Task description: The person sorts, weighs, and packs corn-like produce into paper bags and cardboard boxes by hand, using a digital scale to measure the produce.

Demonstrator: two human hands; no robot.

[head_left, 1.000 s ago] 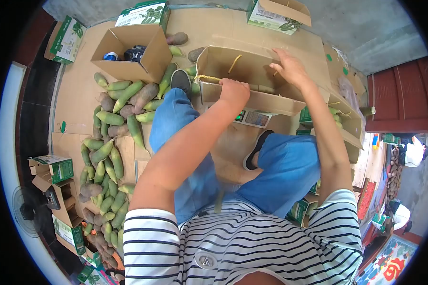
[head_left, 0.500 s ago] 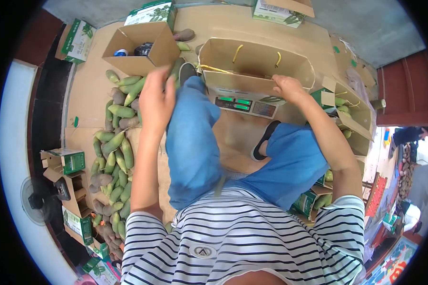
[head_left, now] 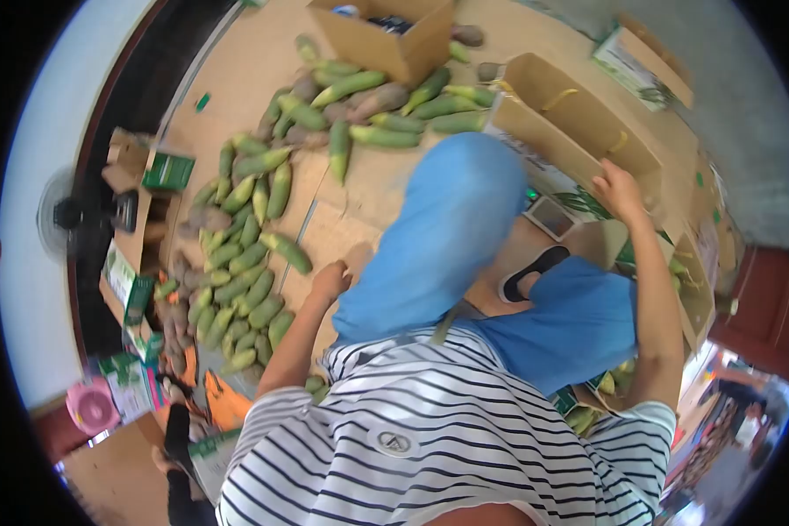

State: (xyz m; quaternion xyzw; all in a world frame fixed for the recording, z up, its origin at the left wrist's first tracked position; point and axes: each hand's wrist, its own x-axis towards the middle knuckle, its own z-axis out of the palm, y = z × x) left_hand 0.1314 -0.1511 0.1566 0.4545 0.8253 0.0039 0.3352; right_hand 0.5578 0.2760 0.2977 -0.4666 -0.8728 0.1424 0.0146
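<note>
My right hand (head_left: 616,186) grips the near edge of a long open carton (head_left: 579,110) with yellow rope handles, its fingers wrapped over the rim. That carton stands on a scale (head_left: 552,217), which is partly hidden beneath it. Beside my bent left knee, my left hand (head_left: 331,279) hangs low over the cardboard floor; its fingers are blurred and what they hold, if anything, cannot be made out. Green radishes (head_left: 287,252) lie in a large pile just left of that hand, and more lie above it with reddish-brown roots (head_left: 386,101) among them.
An open box (head_left: 393,44) with dark items stands at the top. Another carton (head_left: 644,66) is at the upper right. On the left are a fan (head_left: 64,213), small boxes and a pink basin (head_left: 92,405). Another person's dark-clothed limbs (head_left: 177,447) show at the lower left.
The view has turned left, showing more radishes. My left hand has moved down from near the open box to beside my knee. My right hand remains at the long carton's edge.
</note>
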